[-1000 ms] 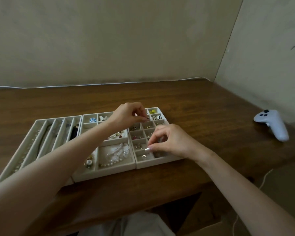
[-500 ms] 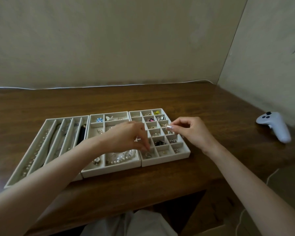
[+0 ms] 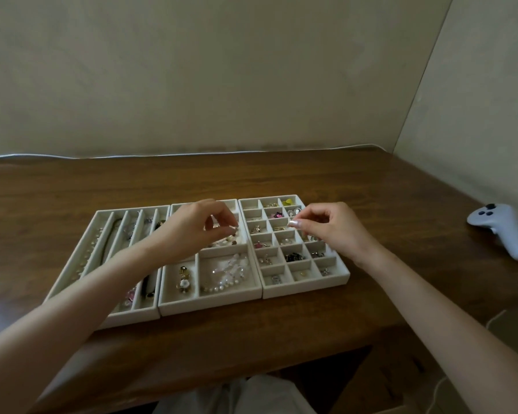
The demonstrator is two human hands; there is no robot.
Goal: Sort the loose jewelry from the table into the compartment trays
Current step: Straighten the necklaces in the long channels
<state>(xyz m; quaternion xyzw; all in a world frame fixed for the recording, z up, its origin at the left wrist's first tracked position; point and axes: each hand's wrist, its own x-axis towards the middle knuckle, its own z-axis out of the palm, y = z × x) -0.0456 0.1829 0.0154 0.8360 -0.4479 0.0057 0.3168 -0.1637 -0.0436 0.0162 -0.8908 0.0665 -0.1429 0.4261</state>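
middle tray (image 3: 210, 301): on table (image 3: 281, 180), jewelry (image 3: 225, 276) in its compartments. slot tray (image 3: 138, 318) touching its left side; grid tray (image 3: 305, 284) touching its right. left hand (image 3: 192, 231): above its far compartment, fingertips pinched together; contents of pinch not discernible. right hand (image 3: 332, 228): right of it, over grid tray, fingers curled, thumb to forefinger; held item not discernible. controller (image 3: 503, 231): far right of it.
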